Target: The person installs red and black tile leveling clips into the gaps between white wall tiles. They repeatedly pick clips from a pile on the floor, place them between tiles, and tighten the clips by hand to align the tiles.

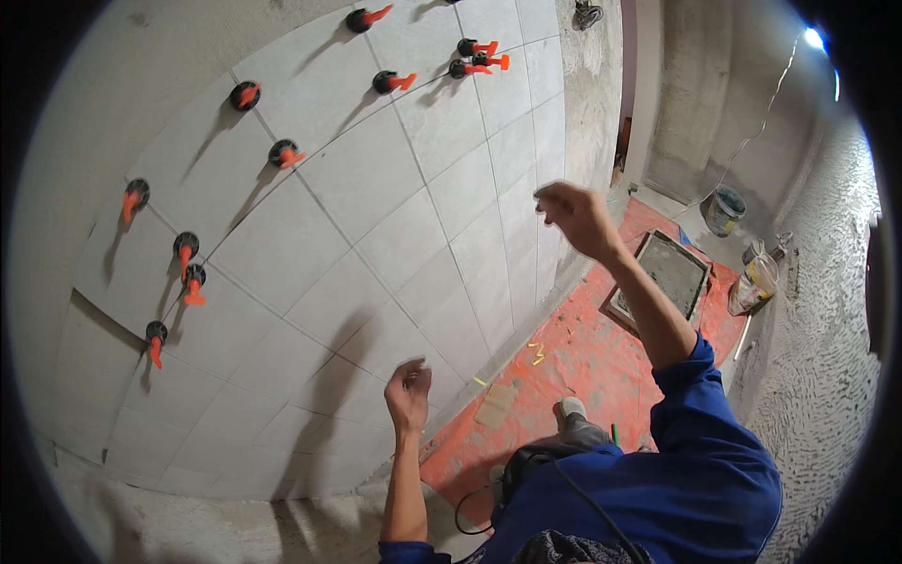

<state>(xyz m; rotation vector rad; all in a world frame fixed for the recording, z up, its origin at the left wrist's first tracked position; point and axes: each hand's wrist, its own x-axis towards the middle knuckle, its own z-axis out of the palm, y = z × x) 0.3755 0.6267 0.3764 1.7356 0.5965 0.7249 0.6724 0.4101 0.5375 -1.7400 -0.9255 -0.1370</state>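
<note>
A wall of large light-grey tiles fills the left and middle of the view. My left hand is in front of its lower part, fingers loosely bent and nothing visible in them. Higher and farther right, my right hand is raised near the right side of the tiling. Its fingers are bent but apart, and I see nothing held there. Several black tile-levelling clips with red handles stick out of the upper and left joints, such as one clip at a tile corner. No clip is near either hand.
A red sheet covers the floor along the wall's foot. On it lie a shallow tray of grey mortar, small yellow pieces and a flat tan piece. A bucket and an opened bag stand at right, near a rough wall.
</note>
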